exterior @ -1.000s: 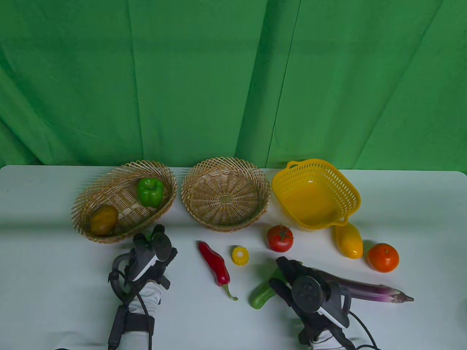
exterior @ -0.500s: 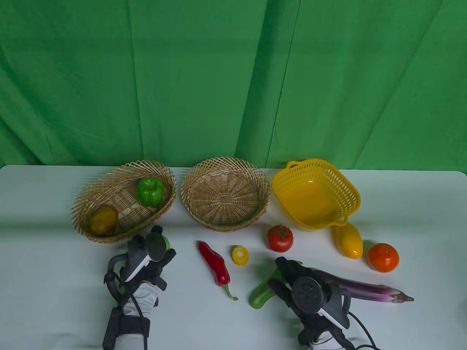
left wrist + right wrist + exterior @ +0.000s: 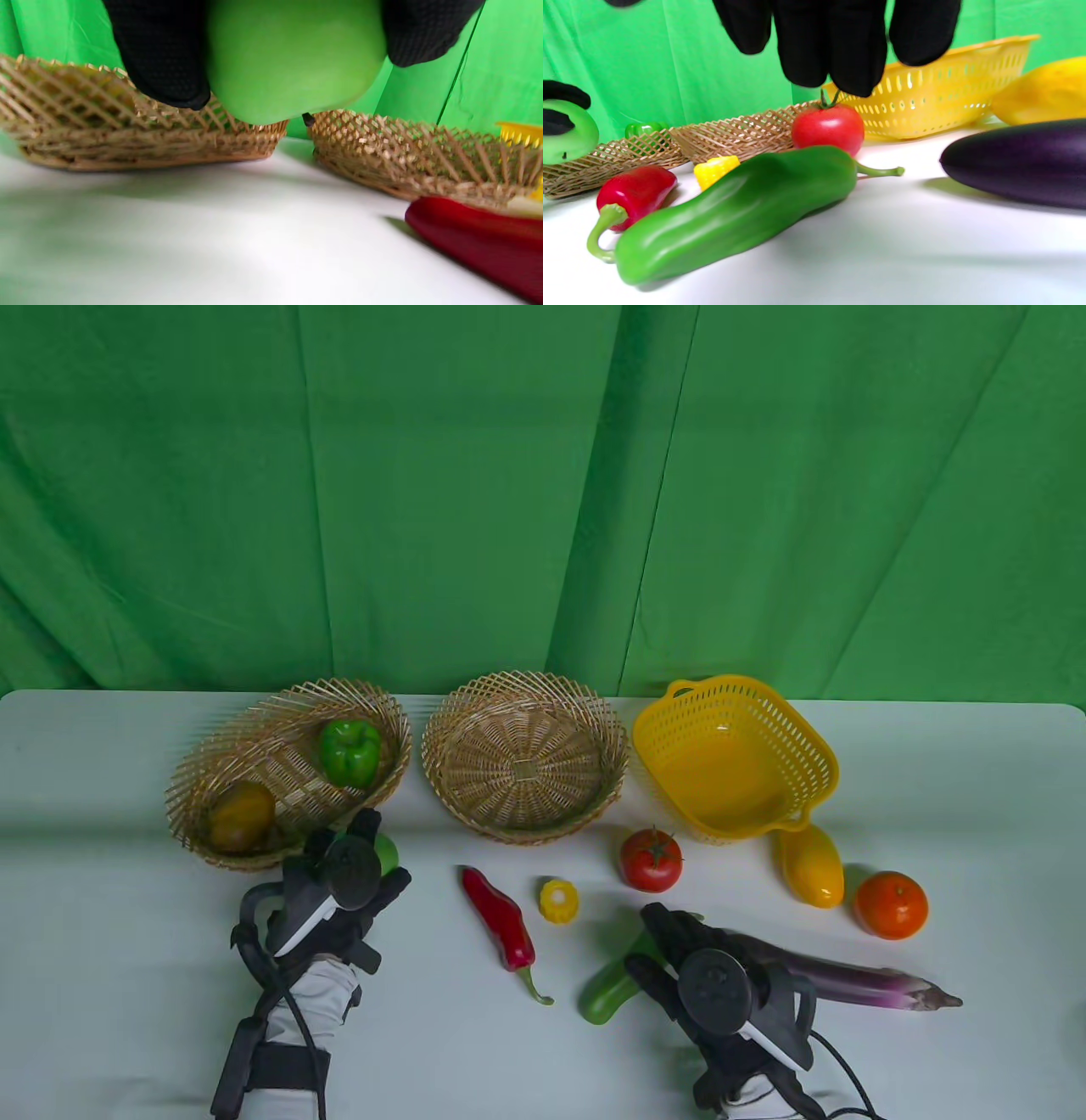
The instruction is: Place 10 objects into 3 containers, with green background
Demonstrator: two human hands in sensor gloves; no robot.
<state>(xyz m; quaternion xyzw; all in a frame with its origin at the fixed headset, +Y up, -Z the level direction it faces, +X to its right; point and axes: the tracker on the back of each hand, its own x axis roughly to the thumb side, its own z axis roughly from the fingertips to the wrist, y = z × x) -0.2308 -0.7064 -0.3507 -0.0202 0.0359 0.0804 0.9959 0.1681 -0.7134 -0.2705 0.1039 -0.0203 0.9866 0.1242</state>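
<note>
My left hand [image 3: 365,853] grips a light green apple [image 3: 388,853] and holds it above the table, by the front rim of the left oval wicker basket [image 3: 182,806]. In the left wrist view the apple [image 3: 292,63] sits between my black fingers [image 3: 165,55]. That basket holds a green bell pepper [image 3: 349,751] and a brownish fruit [image 3: 242,816]. My right hand [image 3: 666,937] hovers open over a long green pepper [image 3: 607,993], with its fingers [image 3: 831,42] above the pepper [image 3: 734,212] and not touching it.
A round wicker basket [image 3: 441,729] and a yellow plastic basket [image 3: 814,746] stand behind. On the table lie a red chili [image 3: 501,920], a corn piece [image 3: 559,901], a tomato [image 3: 651,859], an eggplant [image 3: 857,980], a yellow fruit [image 3: 812,865] and an orange [image 3: 890,904].
My left hand has moved up and to the left toward the left basket, and the green apple now shows at its fingers. My right hand has not moved.
</note>
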